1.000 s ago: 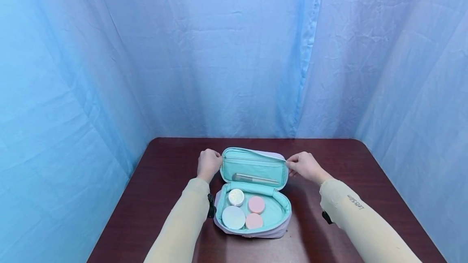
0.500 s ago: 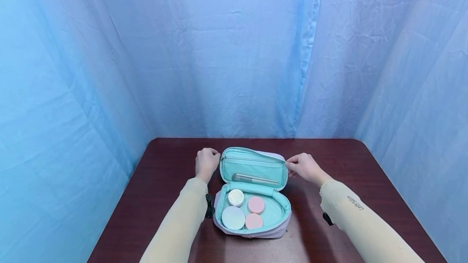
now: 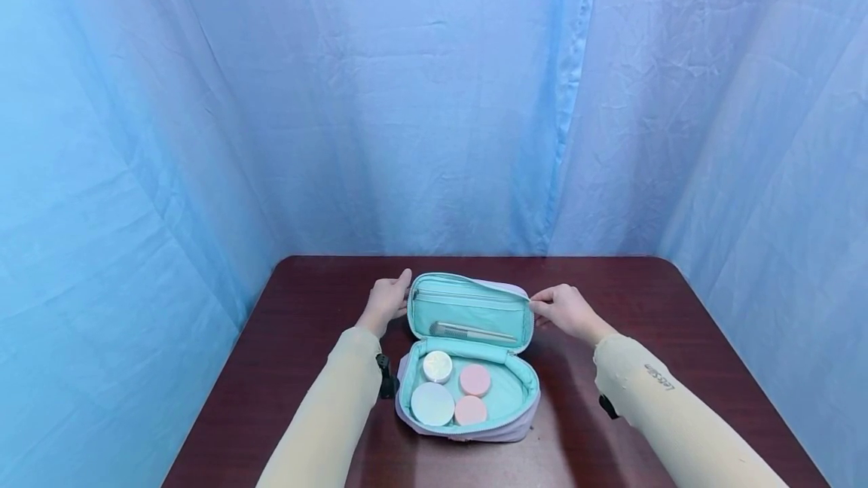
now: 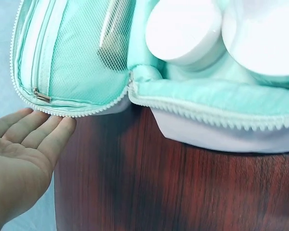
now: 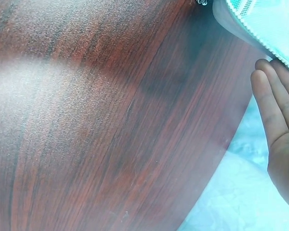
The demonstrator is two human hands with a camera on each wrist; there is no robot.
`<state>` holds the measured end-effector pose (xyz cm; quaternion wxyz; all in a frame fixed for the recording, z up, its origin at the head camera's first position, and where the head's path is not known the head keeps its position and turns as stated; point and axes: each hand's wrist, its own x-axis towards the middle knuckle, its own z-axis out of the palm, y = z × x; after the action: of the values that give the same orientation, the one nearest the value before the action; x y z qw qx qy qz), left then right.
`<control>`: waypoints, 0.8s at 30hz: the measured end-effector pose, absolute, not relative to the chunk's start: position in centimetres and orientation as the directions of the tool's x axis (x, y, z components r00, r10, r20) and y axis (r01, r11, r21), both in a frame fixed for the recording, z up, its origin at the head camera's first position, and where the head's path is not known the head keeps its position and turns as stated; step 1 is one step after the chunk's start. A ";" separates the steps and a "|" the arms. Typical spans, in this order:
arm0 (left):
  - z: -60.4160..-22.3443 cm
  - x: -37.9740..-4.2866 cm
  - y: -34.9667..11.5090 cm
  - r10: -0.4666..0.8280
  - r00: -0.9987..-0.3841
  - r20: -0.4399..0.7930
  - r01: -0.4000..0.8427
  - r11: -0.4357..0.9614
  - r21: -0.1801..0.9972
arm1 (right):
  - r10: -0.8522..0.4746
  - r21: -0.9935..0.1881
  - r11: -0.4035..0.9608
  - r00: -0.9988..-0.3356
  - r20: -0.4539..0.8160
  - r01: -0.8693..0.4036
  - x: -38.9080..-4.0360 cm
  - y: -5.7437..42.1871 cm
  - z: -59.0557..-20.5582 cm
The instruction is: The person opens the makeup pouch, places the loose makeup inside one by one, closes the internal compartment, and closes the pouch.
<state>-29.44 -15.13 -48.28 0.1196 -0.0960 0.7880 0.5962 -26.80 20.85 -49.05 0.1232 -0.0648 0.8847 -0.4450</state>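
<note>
An unzipped cosmetic bag (image 3: 505,428), lilac outside and mint inside, sits on the table with its lid (image 3: 502,315) raised at the back. Behind the lid's mesh pocket lies a makeup brush (image 3: 475,332). In the base are a white jar (image 3: 437,367), a larger pale round jar (image 3: 432,404) and two pink round jars (image 3: 475,380). My left hand (image 4: 24,159) has its fingers extended, the tips at the lid's left zipper edge. At the lid's right edge, my right hand (image 3: 566,312) pinches the rim between thumb and fingers; the right wrist view cuts off the thumb.
The dark red-brown wooden table (image 3: 271,413) has rounded far corners. Pale blue curtains (image 3: 434,111) hang behind it and along both sides. A small zipper pull (image 4: 42,95) lies on the lid's inner pocket.
My left hand first drew slightly left from the lid's edge with fingers curled, then unfolded its fingers beside the lid. The right hand and the bag stay nearly still.
</note>
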 end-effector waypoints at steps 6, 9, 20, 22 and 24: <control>-47.7 -29.3 -15.2 0.037 -0.946 -0.322 -0.308 0.202 0.929 | -0.210 -0.814 0.581 -0.963 -0.166 0.014 -26.8 20.8 -49.3; -47.7 -29.3 -15.2 0.043 -0.944 -0.327 -0.314 0.186 0.931 | -0.202 -0.821 0.570 -0.963 -0.176 0.030 -26.8 20.8 -49.4; -46.9 -29.2 -16.3 0.113 -0.933 -0.341 -0.328 0.121 0.937 | -0.195 -0.917 0.376 -0.957 -0.216 0.131 -26.0 21.4 -49.0; -46.6 -29.0 -16.5 0.128 -0.931 -0.341 -0.328 0.112 0.938 | -0.186 -0.929 0.337 -0.956 -0.226 0.154 -25.9 21.6 -49.0; -46.2 -28.9 -16.7 0.138 -0.929 -0.345 -0.332 0.105 0.937 | -0.189 -0.938 0.304 -0.954 -0.232 0.168 -25.9 21.8 -49.1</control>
<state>-28.87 -16.73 -46.25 0.1767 -0.0671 0.7220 0.6655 -25.87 21.81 -49.11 0.1512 -0.0067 0.7930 -0.5901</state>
